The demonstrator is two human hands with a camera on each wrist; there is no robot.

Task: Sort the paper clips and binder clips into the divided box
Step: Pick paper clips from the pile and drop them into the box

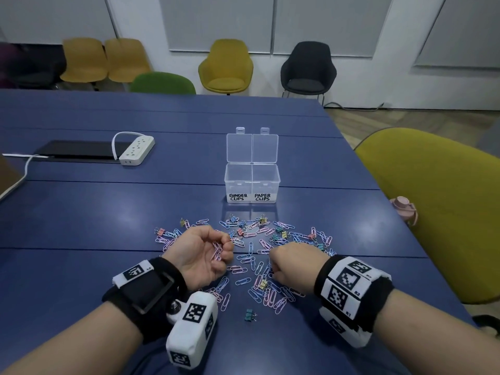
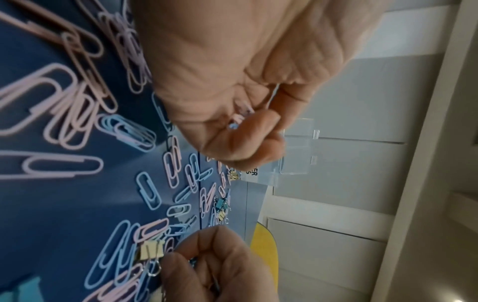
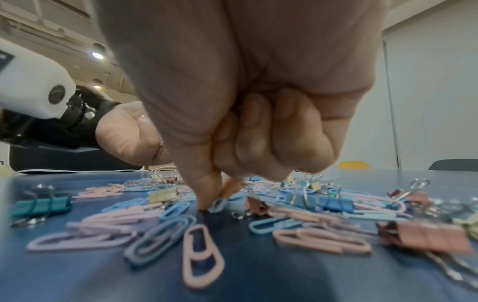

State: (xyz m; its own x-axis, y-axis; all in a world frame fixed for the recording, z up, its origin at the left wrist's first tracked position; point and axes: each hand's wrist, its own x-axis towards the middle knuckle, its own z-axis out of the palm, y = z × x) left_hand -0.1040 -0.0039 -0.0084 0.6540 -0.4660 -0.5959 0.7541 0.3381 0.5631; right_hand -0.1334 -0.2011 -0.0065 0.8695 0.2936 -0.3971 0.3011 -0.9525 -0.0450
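Note:
Pink and blue paper clips and small coloured binder clips lie scattered on the blue table. Behind them stands the clear divided box, lids open, labelled BINDER CLIPS on the left and PAPER CLIPS on the right; both compartments look empty. My left hand is turned palm up and curled round several pink paper clips. My right hand is knuckles up over the pile; its thumb and forefinger pinch a blue paper clip at the table surface.
A white power strip and a dark pad lie at the far left. A yellow chair stands close at the right table edge, with a pink bottle beside it. One teal binder clip lies apart, near me.

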